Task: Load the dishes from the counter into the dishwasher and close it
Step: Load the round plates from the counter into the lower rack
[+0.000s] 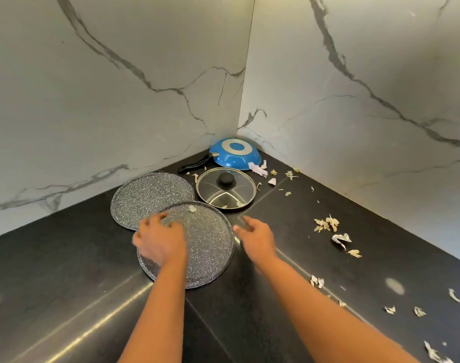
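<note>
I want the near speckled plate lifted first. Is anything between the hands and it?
Nothing visible blocks it. The left hand already rests on the near speckled plate, and the right hand hovers just off its right rim. A small scrap lies on the plate's far edge.

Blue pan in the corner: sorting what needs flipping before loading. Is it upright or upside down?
Upside down: the blue pan shows its ringed base upward, rim on the counter.

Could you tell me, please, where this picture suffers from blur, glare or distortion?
Head view: both hands are motion-blurred, the left hand over the near speckled plate, the right hand beside it; streaks of glare cross the black counter; the wide lens bends the marble walls; the blue pan and glass lid look sharp.
</note>
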